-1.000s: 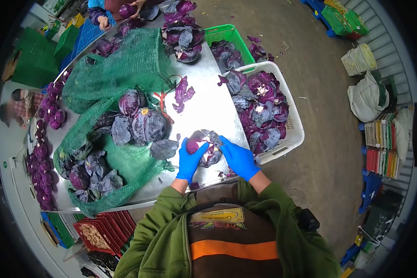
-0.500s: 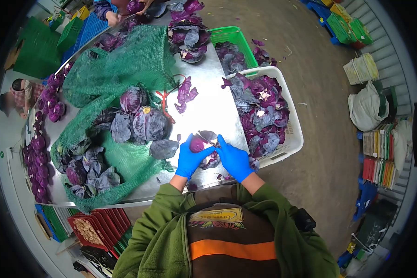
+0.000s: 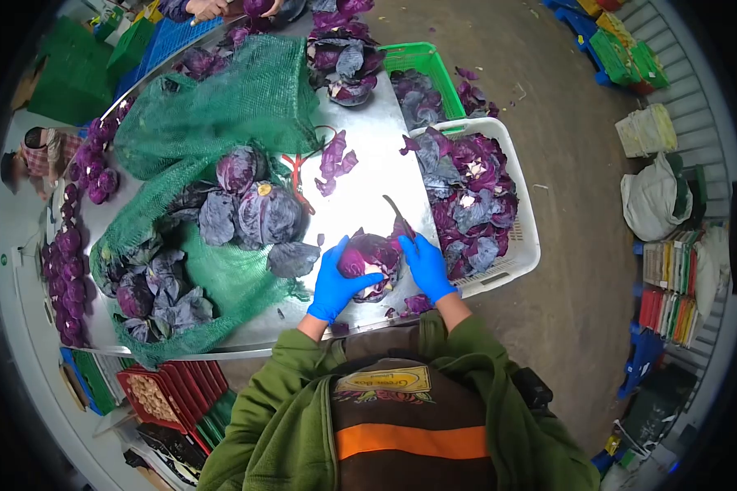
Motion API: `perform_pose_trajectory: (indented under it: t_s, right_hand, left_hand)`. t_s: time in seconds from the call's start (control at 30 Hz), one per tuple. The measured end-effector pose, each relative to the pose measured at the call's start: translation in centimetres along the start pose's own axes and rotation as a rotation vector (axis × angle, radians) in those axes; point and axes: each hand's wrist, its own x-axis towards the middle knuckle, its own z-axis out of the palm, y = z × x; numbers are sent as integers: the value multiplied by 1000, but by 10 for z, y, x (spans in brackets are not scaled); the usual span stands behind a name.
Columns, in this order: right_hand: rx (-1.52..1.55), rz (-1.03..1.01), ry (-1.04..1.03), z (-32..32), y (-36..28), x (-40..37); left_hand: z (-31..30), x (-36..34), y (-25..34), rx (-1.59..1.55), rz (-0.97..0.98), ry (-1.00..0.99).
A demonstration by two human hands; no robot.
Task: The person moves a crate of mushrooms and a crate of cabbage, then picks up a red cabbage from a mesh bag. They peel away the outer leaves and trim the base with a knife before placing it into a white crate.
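On the metal table near its front edge, my left hand (image 3: 337,284), in a blue glove, grips the left side of a red cabbage (image 3: 370,263) with a pale cut base. At the cabbage's right side my right hand (image 3: 426,268), also gloved, is closed on a dark, thin, curved object (image 3: 397,214), a knife or a leaf edge; I cannot tell which. Loose purple leaf pieces (image 3: 415,305) lie below the right hand. To the left, whole cabbages (image 3: 269,215) rest on a green mesh bag (image 3: 221,106).
A white crate (image 3: 526,237) of leaves stands against the table's right edge, with a green crate (image 3: 444,78) behind it. Trimmed cabbages (image 3: 67,278) line the table's left side. Another person's hands (image 3: 207,8) work at the far end; a further person (image 3: 49,154) is at the left.
My right hand has moved slightly right, away from my left hand, and the dark curved object now sticks up from it. More of the cabbage shows between my hands.
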Motion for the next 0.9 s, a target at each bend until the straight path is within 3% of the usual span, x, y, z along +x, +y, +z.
perform_pose_trajectory:
  t_s: [0.07, 0.13, 0.23, 0.27, 0.33, 0.37, 0.4, 0.43, 0.47, 0.5, 0.53, 0.87, 0.9]
  right_hand:
    - [431, -124, 16, -7, -15, -2]
    - [391, -59, 18, -1, -13, 5]
    - [-107, -22, 131, 20, 6, 46]
    - [35, 120, 180, 10, 4, 61]
    - [137, 132, 168, -10, -3, 72]
    - [142, 132, 170, -14, -6, 67]
    - [107, 6, 112, -19, -6, 58]
    - [64, -119, 48, -25, -3, 44]
    - [79, -107, -67, -31, -8, 24]
    - [33, -195, -59, -34, -12, 3]
    - [-10, -284, -52, -36, -17, -14]
    - [-206, -300, -39, -9, -16, -38]
    - [-125, -183, 6, -3, -9, -31]
  left_hand:
    - [-2, 2, -4, -15, -3, -5]
    - [-5, 2, -9, -66, 39, -42]
    - [-7, -5, -18, -30, 113, -34]
    - [-2, -10, -18, -26, 117, -29]
    - [11, -21, -18, -275, -170, 156]
    - [7, -19, -23, -266, -213, 81]
    - [8, -17, -27, -266, -210, 76]
    - [10, -16, -22, -56, -119, 135]
    - [13, -13, -16, 153, -27, 195]
    - [17, -7, -9, -159, -86, 152]
    - [16, -3, -4, -163, -86, 151]
    - [18, -3, -1, -75, -16, 85]
    - [19, -4, 6, -102, -38, 94]
